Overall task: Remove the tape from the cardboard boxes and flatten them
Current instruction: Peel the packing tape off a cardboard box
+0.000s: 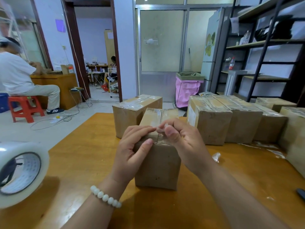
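bead bracelet (105, 197) on the left wrist. left hand (133, 146) grips the near top edge of the box (158, 166): thumb on the front face, curled fingers on top. right hand (183, 138) is just beside it, thumb and curled fingers pinching a bunched end of clear tape (160, 128) lifted off the top seam. the rest of the strip runs along the box top. the box stands upright on the desk (82, 179), under both hands. tape roll (21, 172) is well left of the left hand. tape scrap (216, 157) lies on the desk right of the right wrist. beyond the hands: second box (132, 113), taped. row of boxes (212, 123) further right, taped too.
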Tool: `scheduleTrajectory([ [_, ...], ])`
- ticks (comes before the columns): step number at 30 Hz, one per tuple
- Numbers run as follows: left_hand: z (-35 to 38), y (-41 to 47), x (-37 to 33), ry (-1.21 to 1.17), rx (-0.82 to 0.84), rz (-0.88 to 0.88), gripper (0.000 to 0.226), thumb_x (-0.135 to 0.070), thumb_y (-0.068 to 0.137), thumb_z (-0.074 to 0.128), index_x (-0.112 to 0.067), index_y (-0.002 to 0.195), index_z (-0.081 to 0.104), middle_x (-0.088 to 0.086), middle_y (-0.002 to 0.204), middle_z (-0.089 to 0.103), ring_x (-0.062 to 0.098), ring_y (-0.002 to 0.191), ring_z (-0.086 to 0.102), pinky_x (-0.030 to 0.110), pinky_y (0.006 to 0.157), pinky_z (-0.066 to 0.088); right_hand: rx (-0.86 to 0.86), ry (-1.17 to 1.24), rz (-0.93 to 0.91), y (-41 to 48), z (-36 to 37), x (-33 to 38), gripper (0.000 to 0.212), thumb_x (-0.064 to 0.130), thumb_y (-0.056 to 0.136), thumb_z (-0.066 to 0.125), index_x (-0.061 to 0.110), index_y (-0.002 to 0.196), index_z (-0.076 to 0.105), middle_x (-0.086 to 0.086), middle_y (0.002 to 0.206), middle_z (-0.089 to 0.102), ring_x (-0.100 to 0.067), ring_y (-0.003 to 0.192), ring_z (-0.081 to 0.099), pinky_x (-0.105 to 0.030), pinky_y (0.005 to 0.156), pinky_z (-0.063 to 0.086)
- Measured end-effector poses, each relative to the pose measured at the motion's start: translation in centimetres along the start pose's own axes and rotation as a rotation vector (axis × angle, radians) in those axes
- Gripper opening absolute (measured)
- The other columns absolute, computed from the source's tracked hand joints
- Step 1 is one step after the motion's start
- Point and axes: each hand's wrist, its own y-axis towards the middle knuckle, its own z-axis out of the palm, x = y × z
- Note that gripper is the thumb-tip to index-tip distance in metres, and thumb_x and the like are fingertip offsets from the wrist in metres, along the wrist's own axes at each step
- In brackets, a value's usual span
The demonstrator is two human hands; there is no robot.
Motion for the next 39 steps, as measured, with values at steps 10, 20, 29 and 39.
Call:
scheduleTrajectory([
  [10, 0.1, -0.2, -0.1, 0.008, -0.011, 0.013, 0.031, -0.028, 0.089, 0.054, -0.028, 0.119, 0.060, -0.015, 0.117, 0.064, 0.010, 0.113, 0.057, 0.020, 0.096, 0.043, 0.008, -0.190, 0.083, 0.5, -0.7, 0.1, 0.011, 0.028, 0.082, 0.072, 0.023, 0.090, 0.066, 0.018, 0.100, 0.058, 0.009, 0.098, 0.050, -0.004, 0.079, 0.039],
  [20, 0.4, -0.4, 0.0, -0.075, -0.003, -0.141, 0.027, -0.038, 0.084, 0.057, -0.027, 0.108, 0.063, -0.004, 0.132, 0.056, 0.014, 0.127, 0.050, 0.027, 0.104, 0.040, 0.020, -0.116, 0.183, 1.0, -1.8, 0.5, 0.013, 0.016, 0.086, 0.067, 0.014, 0.073, 0.067, 0.005, 0.079, 0.065, 0.001, 0.066, 0.053, -0.010, 0.063, 0.041],
  [29, 0.4, -0.4, 0.2, -0.143, -0.008, -0.163, 0.016, -0.035, 0.083, 0.059, -0.025, 0.092, 0.066, -0.012, 0.119, 0.064, 0.013, 0.122, 0.054, 0.022, 0.101, 0.041, -0.079, -0.317, 0.001, 1.0, -1.4, 0.0, 0.006, 0.009, 0.085, 0.068, 0.014, 0.081, 0.069, 0.007, 0.082, 0.063, -0.006, 0.077, 0.055, -0.010, 0.066, 0.041],
  [39, 1.1, -0.6, 0.3, -0.302, -0.074, -0.376, 0.044, -0.050, 0.075, 0.055, -0.020, 0.106, 0.057, -0.013, 0.129, 0.058, -0.003, 0.119, 0.052, 0.009, 0.093, 0.037, 0.120, -0.152, 0.131, 1.0, -2.2, 0.8, 0.047, 0.053, 0.078, 0.042, 0.020, 0.088, 0.074, 0.012, 0.086, 0.068, 0.000, 0.086, 0.060, -0.015, 0.071, 0.045],
])
